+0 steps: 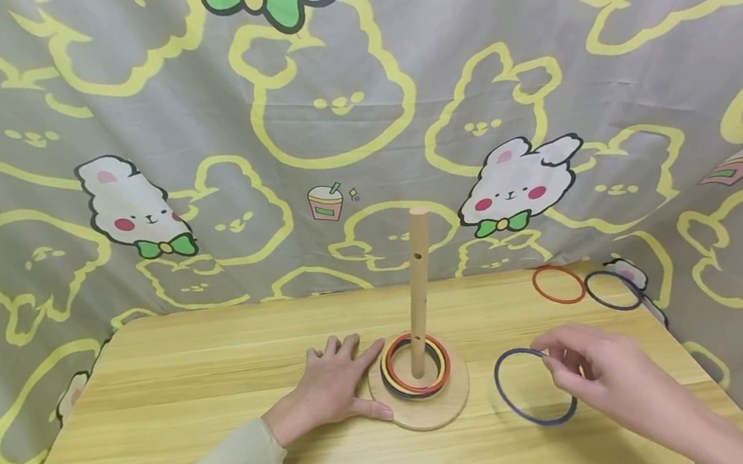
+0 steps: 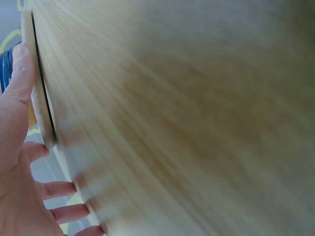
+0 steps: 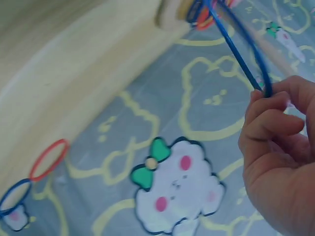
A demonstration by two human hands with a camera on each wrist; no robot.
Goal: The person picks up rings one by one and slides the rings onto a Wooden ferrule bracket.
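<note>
A round wooden base [image 1: 433, 416] carries an upright wooden peg [image 1: 419, 281]. Several rings [image 1: 449, 364] in red, yellow and dark blue lie stacked around the peg's foot. My left hand [image 1: 329, 388] rests at the base's left side with fingers spread, the thumb on its edge; in the left wrist view the thumb [image 2: 22, 73] lies along the base [image 2: 44, 108]. Right of the base, my right hand [image 1: 600, 366] pinches a blue ring [image 1: 508, 395] at its upper right, between thumb and fingers. The right wrist view shows this blue ring [image 3: 236, 49] tilted up from the fingertips.
A red ring [image 1: 562, 302] and a dark blue ring [image 1: 613, 306] lie side by side at the table's back right. Behind the wooden table [image 1: 219, 364] hangs a grey curtain [image 1: 364, 177] with cartoon prints, which also runs along both sides.
</note>
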